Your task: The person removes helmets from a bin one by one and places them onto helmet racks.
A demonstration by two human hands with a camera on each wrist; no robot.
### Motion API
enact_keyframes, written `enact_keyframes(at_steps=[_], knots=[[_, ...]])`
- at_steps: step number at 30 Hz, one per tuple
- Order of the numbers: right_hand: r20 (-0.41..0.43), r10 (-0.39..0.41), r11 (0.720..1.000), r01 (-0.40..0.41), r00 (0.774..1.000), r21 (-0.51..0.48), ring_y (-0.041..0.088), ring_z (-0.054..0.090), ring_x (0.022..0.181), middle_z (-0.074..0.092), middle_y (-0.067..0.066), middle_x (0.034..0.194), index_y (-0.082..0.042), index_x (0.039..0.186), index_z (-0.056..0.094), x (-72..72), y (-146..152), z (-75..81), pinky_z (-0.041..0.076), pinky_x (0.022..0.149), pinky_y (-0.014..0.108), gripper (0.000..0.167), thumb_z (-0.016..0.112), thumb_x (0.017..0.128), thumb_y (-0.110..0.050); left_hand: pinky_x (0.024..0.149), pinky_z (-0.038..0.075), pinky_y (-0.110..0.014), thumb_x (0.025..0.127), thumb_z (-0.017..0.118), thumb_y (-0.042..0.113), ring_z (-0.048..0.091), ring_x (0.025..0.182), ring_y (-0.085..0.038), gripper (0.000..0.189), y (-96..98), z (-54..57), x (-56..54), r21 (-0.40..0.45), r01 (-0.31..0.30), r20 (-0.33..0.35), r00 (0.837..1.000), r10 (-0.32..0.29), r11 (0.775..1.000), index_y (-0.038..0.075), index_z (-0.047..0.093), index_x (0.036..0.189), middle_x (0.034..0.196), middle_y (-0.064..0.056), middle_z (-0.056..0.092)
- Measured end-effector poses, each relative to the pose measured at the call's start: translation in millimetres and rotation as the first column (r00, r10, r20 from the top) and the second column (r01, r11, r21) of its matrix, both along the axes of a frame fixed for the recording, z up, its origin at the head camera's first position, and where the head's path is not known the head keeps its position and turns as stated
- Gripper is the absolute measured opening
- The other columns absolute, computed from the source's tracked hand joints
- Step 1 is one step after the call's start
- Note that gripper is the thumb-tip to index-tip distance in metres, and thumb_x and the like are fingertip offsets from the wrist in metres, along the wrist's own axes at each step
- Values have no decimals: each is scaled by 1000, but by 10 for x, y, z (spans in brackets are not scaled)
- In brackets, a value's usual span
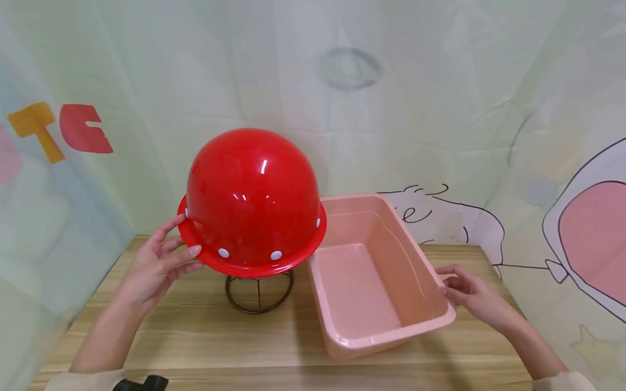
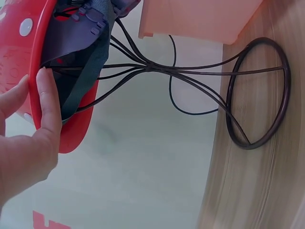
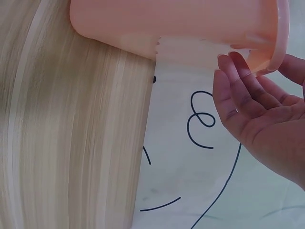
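A glossy red hard hat [image 1: 254, 201] sits on a dark wire stand [image 2: 190, 78], left of the middle in the head view. My left hand [image 1: 154, 263] pinches the hat's brim at its left side, thumb on one face and fingers on the other. Inside the hat, the left wrist view shows a grey-blue suspension and a green strap [image 2: 90, 76]. On the right is a pink plastic basin [image 1: 359, 282] with nothing in it. My right hand [image 1: 476, 298] grips the basin's right rim, the thumb over the rim and the fingers beneath, as the right wrist view [image 3: 267, 105] shows.
Both things stand on a wood-grain table [image 1: 195, 342], the hat overlapping the basin's left rim in the head view. A pale printed cloth [image 1: 415, 108] hangs behind and along both sides, close to the table's edges.
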State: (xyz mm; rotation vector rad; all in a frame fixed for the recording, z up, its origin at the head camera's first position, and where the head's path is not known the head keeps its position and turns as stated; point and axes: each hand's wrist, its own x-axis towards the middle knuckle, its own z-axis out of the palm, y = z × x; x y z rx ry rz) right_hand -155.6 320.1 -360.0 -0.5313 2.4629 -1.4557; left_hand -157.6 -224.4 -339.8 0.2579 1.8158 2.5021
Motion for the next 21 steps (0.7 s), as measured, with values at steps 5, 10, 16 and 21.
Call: enact_keyframes(at_steps=[5,10,16,21], knots=[[13,-1,1000,1,1000,14,11,61,79,60,21,93,10,125,37,3,3,24,53,62,31,38,51,93,-5,71,54,-31,90,51,-3,64,88,-17,55,-10,11,15,-37,9,-17,1000,-10,999,17,26,135,108,-1,60],[31,-15,999,13,999,35,12,61,78,60,20,92,9,125,37,7,11,44,53,63,31,39,52,93,-8,70,54,-32,90,51,-3,64,87,-17,58,-24,20,26,-65,1,-34,999,-3,998,16,24,138,105,-1,60],[15,7,999,-8,1000,31,12,61,77,60,21,92,10,125,37,3,30,41,53,62,31,39,50,94,-7,70,54,-33,90,49,-5,65,85,-19,62,-72,28,47,-66,7,-48,999,-10,998,13,19,141,103,-2,61],[-87,-23,995,31,996,91,12,61,78,62,21,93,11,124,39,-14,54,88,54,62,32,35,48,94,-5,72,54,-35,92,45,-7,65,84,-21,56,-190,41,95,-78,47,-78,996,-54,996,16,25,139,104,-4,61]])
